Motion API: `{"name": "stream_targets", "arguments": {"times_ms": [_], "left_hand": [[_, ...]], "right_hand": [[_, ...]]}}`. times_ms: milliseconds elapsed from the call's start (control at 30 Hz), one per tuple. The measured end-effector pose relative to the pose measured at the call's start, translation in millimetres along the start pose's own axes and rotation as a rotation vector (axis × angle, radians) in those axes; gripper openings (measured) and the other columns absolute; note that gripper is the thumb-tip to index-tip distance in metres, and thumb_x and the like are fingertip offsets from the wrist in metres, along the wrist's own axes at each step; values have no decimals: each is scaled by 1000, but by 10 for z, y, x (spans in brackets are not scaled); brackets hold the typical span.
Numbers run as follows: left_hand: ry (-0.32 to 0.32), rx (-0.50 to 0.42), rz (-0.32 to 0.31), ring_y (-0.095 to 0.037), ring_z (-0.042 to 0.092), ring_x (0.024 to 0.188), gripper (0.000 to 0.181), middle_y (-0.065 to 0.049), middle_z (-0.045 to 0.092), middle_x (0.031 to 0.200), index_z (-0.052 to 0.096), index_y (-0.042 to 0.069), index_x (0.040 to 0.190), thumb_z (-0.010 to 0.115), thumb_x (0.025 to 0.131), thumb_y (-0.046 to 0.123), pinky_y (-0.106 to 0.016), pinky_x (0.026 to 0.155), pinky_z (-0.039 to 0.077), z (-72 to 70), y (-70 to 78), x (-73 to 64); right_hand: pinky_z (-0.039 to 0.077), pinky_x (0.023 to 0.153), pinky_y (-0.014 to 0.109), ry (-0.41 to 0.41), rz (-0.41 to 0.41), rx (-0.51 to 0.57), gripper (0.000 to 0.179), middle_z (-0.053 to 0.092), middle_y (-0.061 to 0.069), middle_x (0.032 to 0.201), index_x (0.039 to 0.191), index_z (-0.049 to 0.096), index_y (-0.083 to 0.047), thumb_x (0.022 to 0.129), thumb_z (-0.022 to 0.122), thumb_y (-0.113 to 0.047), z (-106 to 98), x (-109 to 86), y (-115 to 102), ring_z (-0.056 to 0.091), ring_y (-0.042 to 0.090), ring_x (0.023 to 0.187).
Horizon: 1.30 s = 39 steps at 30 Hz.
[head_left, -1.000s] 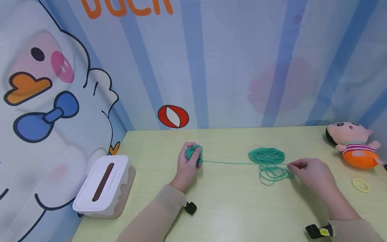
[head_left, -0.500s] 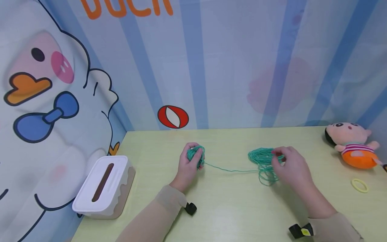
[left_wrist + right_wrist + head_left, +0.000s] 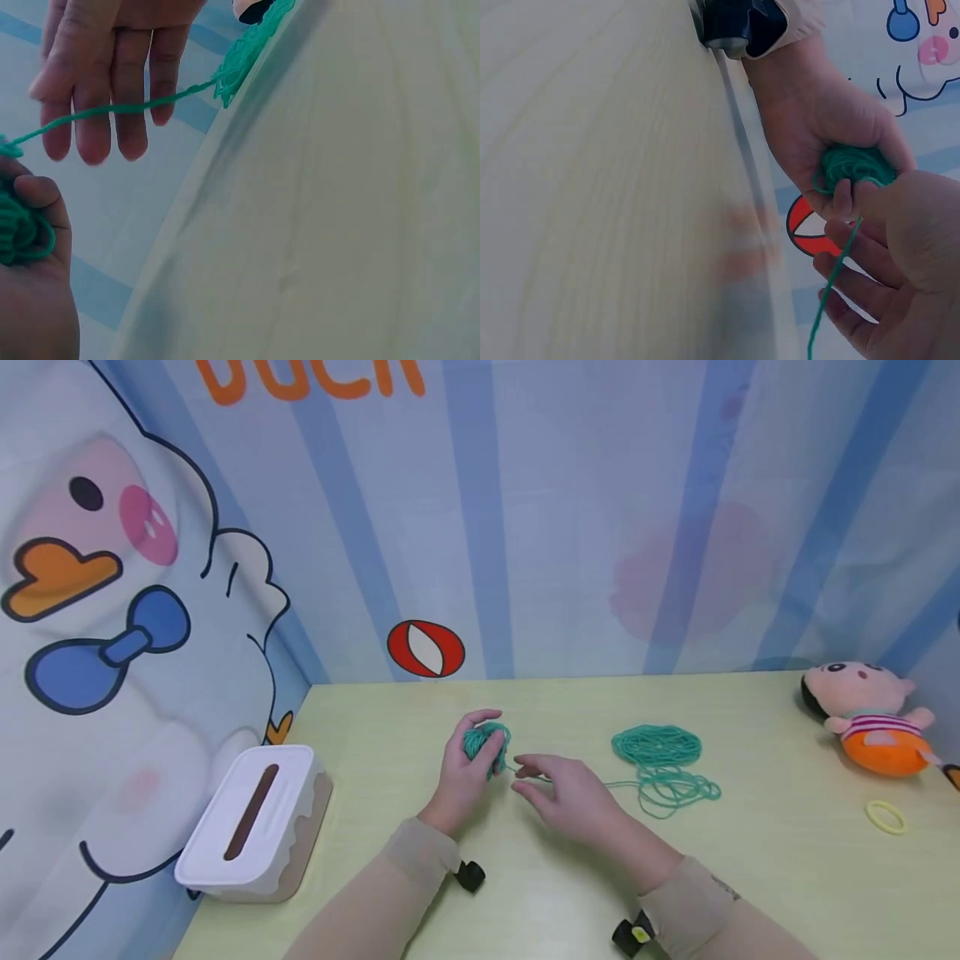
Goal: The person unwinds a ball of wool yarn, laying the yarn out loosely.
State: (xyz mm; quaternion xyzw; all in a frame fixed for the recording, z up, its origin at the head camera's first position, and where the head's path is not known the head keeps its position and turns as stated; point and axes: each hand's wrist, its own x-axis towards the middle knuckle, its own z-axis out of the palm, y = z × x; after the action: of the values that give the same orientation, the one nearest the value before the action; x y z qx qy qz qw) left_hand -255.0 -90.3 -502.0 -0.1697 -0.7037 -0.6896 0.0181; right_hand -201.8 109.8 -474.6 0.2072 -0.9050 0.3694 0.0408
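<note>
My left hand [image 3: 457, 781] holds a small wound ball of green yarn [image 3: 477, 741], thumb across its near side. A single strand [image 3: 127, 109] runs from this ball toward a loose coil of the same yarn [image 3: 657, 747] lying on the table. Close to the ball, my right hand [image 3: 573, 800] is at the strand, its thumb and forefinger apart in the head view. The left wrist view shows the right hand's fingers [image 3: 91, 127] extended, the strand passing across them. In the right wrist view the ball [image 3: 851, 165] sits in the left palm, partly covered by fingers.
A white-lidded tissue box [image 3: 255, 818] stands at the table's left side. On the right lie a plush doll [image 3: 870, 718] and a yellow ring [image 3: 886, 817]. Loose yarn loops [image 3: 675, 789] spread in front of the coil. A printed curtain [image 3: 555, 527] hangs behind the table.
My right hand has moved left from beside the loose coil, passing over it, to just beside the ball. The left hand has stayed nearly in place, its fingers slightly looser.
</note>
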Motion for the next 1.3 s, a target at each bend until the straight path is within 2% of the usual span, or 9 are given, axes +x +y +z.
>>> {"name": "stream_targets", "arguments": {"times_ms": [133, 233, 333, 500, 600, 900, 1067, 1167, 1300], "left_hand": [[9, 65, 0, -19, 62, 89, 40, -8, 67, 109, 63, 30, 148, 71, 109, 27, -20, 81, 59, -4, 10, 5], [13, 105, -20, -19, 67, 105, 38, -16, 72, 124, 70, 26, 142, 77, 105, 27, -20, 92, 61, -2, 19, 6], [12, 120, -46, -19, 69, 102, 29, -17, 75, 123, 76, 17, 130, 79, 104, 30, -21, 90, 61, -1, 22, 8], [6, 85, -55, -17, 65, 77, 21, -11, 72, 95, 73, 10, 115, 73, 108, 30, -23, 74, 58, 3, 0, 17], [1, 37, -61, -16, 63, 69, 17, -13, 71, 97, 68, 9, 113, 68, 111, 26, -23, 69, 58, 1, -17, 21], [18, 66, -102, -17, 63, 86, 27, -8, 73, 108, 71, 9, 119, 76, 106, 31, -23, 70, 60, -14, -19, 23], [9, 82, -100, -15, 62, 80, 31, -13, 74, 106, 75, 4, 123, 74, 107, 30, -21, 68, 59, -16, -16, 23], [7, 61, -76, -12, 58, 69, 29, -10, 69, 90, 73, -1, 122, 70, 110, 26, -20, 62, 55, -14, -14, 21], [4, 45, -55, -12, 55, 68, 27, -2, 64, 83, 71, -2, 120, 69, 111, 24, -20, 61, 53, -16, -3, 18]], "right_hand": [[65, 100, 49, 55, -17, -19, 20, 85, 4, 116, 122, 82, -7, 107, 73, -17, 39, 19, -27, 81, 28, 113], [66, 98, 49, 88, 7, -19, 16, 85, 2, 111, 117, 82, -9, 106, 73, -15, -32, -24, -23, 81, 26, 109], [66, 97, 51, 130, 31, -21, 14, 84, -1, 106, 117, 82, -10, 107, 73, -15, -137, -80, 6, 80, 24, 105], [65, 94, 53, 195, 35, -37, 14, 84, 1, 103, 117, 80, -10, 108, 72, -15, -344, -183, 85, 79, 23, 101], [66, 86, 47, 234, 36, -42, 12, 83, 2, 103, 117, 79, -10, 108, 71, -14, -463, -240, 135, 78, 22, 99], [66, 82, 42, 395, 5, -75, 11, 82, 3, 97, 113, 78, -6, 107, 71, -11, -743, -373, 300, 78, 24, 92], [59, 75, 20, 470, 19, -75, 10, 82, 6, 98, 112, 78, -6, 105, 72, -9, -862, -457, 382, 75, 23, 90], [51, 69, 11, 512, 42, -55, 10, 81, 7, 98, 112, 78, -6, 106, 71, -9, -948, -506, 425, 70, 9, 89], [48, 64, 12, 545, 87, -40, 12, 81, 11, 98, 114, 77, -6, 108, 69, -13, -1072, -572, 500, 56, -16, 89]]}}
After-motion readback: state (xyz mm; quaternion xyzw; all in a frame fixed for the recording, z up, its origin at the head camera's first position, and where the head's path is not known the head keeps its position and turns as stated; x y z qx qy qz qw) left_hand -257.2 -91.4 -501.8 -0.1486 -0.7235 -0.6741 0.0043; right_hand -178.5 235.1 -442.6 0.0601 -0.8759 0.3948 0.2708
